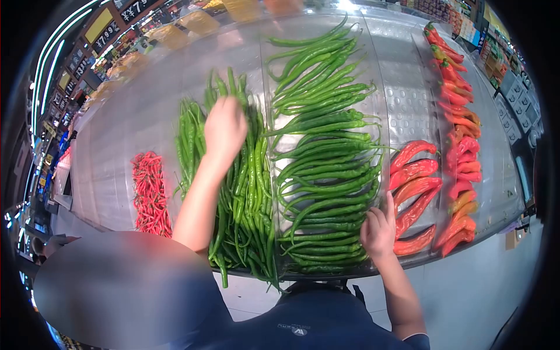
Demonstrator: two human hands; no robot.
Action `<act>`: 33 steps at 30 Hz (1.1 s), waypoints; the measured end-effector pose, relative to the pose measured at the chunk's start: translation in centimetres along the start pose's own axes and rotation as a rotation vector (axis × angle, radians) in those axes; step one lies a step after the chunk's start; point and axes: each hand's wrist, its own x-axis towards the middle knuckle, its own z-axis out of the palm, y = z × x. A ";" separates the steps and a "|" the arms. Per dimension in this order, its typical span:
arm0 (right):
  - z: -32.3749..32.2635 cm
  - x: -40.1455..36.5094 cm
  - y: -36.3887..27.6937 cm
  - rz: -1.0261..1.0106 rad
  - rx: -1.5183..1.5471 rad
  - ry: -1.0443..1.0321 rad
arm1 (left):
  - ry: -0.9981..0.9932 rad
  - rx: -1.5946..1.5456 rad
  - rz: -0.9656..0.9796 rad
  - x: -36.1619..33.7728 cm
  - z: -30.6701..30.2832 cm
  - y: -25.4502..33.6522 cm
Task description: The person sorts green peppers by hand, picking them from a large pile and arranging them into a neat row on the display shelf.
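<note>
Curled and slightly blurred, my left hand (226, 125) is over the upper part of a pile of long green peppers (251, 181); its fingertips are hidden, and so is whatever they hold. Green pepper tips stick out just beyond it. My right hand (380, 228) is at the right end of a column of green peppers (326, 175) lying crosswise. Its index finger is stretched out and the other fingers are bent, with nothing seen in them. Large red peppers (415, 170) lie close to its right.
Small red chilies (151, 192) lie at the left of the metal display surface (111, 157). Another row of red and orange peppers (461, 157) runs along the right, behind a clear divider. A blurred oval covers the lower left. Price signs and shelves stand beyond.
</note>
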 end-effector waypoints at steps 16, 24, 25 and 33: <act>-0.1 -0.4 -0.2 0.004 -0.050 -0.008 | -0.147 0.019 -0.285 -15.0 -0.5 1.8; 0.3 -0.7 0.1 -0.015 -0.068 0.013 | -0.276 0.252 -0.517 -8.8 0.2 -1.7; 0.3 -0.7 0.2 -0.016 -0.073 0.010 | -0.274 0.248 -0.507 -8.4 0.4 -2.2; 0.0 -0.7 0.3 -0.032 -0.007 0.000 | 0.034 -0.756 -0.931 -6.8 -0.8 -5.4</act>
